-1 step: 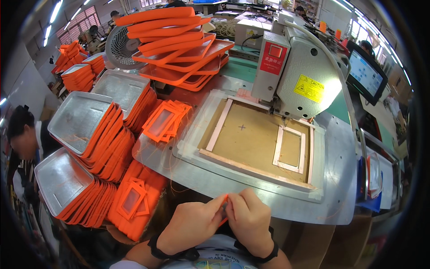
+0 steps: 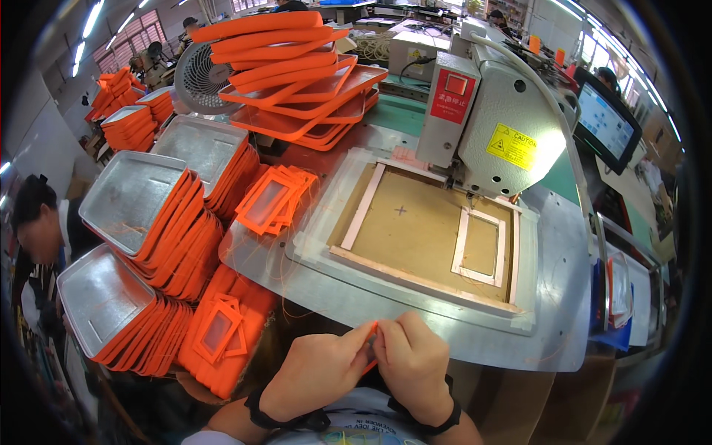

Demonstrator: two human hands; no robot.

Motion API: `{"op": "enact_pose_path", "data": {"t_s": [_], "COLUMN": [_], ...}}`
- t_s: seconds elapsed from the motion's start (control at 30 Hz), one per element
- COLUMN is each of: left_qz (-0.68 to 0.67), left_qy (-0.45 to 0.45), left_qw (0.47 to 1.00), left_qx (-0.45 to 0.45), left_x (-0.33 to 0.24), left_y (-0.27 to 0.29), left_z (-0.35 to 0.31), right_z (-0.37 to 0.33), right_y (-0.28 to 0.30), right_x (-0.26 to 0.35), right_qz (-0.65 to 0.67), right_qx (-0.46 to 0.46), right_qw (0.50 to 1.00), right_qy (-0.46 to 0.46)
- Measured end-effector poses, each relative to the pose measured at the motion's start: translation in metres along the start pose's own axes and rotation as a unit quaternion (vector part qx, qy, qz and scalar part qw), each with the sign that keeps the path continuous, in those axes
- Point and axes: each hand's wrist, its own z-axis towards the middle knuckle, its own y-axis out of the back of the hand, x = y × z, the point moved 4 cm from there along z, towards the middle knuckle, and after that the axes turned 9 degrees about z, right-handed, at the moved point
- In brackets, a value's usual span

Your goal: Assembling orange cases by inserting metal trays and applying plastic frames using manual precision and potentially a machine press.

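My left hand (image 2: 317,371) and my right hand (image 2: 412,363) meet close to my body, in front of the metal table edge. Both are closed, fingertips pinched together on a small orange piece (image 2: 371,365). Most of that piece is hidden by the fingers, so its full shape does not show. Beyond the hands, a sewing machine head (image 2: 504,119) stands over a tan work plate (image 2: 400,237). Pale strips form a large rectangle on the plate, with a smaller pale rectangular frame (image 2: 458,245) inside it at the right.
Orange-edged panels with silvery faces (image 2: 133,200) are stacked at the left. Small orange frames with clear windows (image 2: 263,208) lie beside them, and more orange trays (image 2: 304,104) pile up behind. A screen (image 2: 608,119) stands at the right. Another person (image 2: 44,230) is at far left.
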Motion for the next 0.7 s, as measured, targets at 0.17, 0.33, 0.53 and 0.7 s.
{"op": "enact_pose_path", "data": {"t_s": [0.17,0.33,0.53,0.7], "left_qz": [-0.045,-0.213,-0.239,-0.259], "left_qy": [-0.017,0.086,0.122,0.135], "left_qw": [0.998,0.97,0.956,0.953], "left_qx": [0.041,0.079,0.115,0.084], "left_x": [0.005,0.018,0.021,0.027], "left_y": [0.0,-0.001,0.001,0.0], "left_z": [-0.001,0.0,0.003,0.001], "right_z": [0.002,0.003,-0.001,0.001], "right_y": [0.006,0.036,0.024,0.021], "right_x": [-0.014,-0.024,-0.016,-0.022], "right_qz": [0.031,0.162,0.154,0.19], "right_qx": [-0.053,-0.1,0.061,0.01], "right_qw": [0.998,0.975,0.979,0.975], "right_qy": [0.003,-0.114,-0.119,-0.119]}}
